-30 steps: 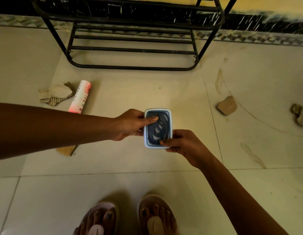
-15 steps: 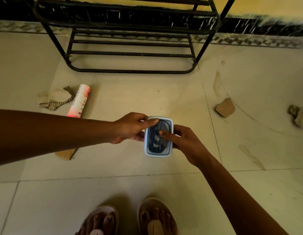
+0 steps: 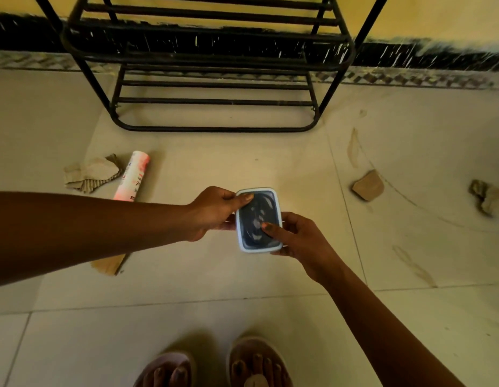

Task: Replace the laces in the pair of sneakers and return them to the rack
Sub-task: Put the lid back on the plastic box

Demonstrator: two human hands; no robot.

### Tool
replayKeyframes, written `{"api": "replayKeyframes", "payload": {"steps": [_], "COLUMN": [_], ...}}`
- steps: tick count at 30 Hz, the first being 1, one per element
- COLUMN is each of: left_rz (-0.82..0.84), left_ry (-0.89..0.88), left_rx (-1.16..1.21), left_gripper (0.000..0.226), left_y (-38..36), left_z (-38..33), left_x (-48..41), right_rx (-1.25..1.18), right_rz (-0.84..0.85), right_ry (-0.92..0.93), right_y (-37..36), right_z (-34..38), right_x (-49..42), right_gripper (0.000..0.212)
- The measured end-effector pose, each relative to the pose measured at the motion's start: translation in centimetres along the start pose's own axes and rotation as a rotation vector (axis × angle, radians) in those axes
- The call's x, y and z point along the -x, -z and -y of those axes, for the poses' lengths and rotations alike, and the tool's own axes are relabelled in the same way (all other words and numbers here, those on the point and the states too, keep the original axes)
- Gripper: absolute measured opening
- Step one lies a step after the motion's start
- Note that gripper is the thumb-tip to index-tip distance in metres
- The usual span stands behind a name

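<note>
Rack (image 3: pixel 209 58) up top centre, backed against the wall (image 3: pixel 438 18). Mid-frame, the box (image 3: pixel 258 219) sits between the left hand (image 3: pixel 215 213) on its left edge and the right hand (image 3: pixel 301 241) at its lower right. At left, a tube (image 3: pixel 132 175) lies just beside a crumpled scrap (image 3: pixel 89 174). Feet (image 3: pixel 256 361) at bottom centre.

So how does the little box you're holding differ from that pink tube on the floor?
The plastic box is rectangular, pale-rimmed with a dark middle; the tube is a long white-and-pink cylinder. The plastic box is gripped by the left hand and right hand; the tube lies on the floor beside cardboard. Both are small.
</note>
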State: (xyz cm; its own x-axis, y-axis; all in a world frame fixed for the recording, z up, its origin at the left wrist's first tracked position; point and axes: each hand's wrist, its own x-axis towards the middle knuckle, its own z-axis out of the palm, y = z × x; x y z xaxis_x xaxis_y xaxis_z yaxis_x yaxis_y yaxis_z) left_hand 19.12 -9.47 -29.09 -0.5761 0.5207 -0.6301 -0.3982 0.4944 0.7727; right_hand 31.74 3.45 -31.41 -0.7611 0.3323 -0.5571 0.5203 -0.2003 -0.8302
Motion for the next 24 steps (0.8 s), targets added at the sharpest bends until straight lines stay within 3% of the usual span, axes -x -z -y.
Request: {"api": "replayKeyframes", "payload": {"steps": [3, 7, 11, 24], "left_rz": [-0.029, -0.005, -0.069, -0.488], "left_ry": [-0.059, -0.163, -0.387, -0.817], "left_rx": [0.020, -0.166, -0.417, -0.609], "left_gripper": [0.032, 0.080, 0.107, 0.078], "left_y": [0.2, -1.3, -2.4, 0.2], "left_z": [-1.0, -0.9, -1.0, -14.8], "left_x": [0.2, 1.2, 1.4, -3.2], "right_rx": [-0.024, 0.017, 0.060, 0.058], "right_rz": [-0.048, -0.186, -0.303, -0.332], "right_ry": [0.057, 0.142, 0.200, 0.442], "right_y": [0.0, 0.1, 0.7, 3.5], "right_z": [0.2, 1.4, 3.5, 19.8], "right_x": [0.3, 0.0, -0.5, -6.1], "right_gripper": [0.027, 0.028, 0.030, 0.016]}}
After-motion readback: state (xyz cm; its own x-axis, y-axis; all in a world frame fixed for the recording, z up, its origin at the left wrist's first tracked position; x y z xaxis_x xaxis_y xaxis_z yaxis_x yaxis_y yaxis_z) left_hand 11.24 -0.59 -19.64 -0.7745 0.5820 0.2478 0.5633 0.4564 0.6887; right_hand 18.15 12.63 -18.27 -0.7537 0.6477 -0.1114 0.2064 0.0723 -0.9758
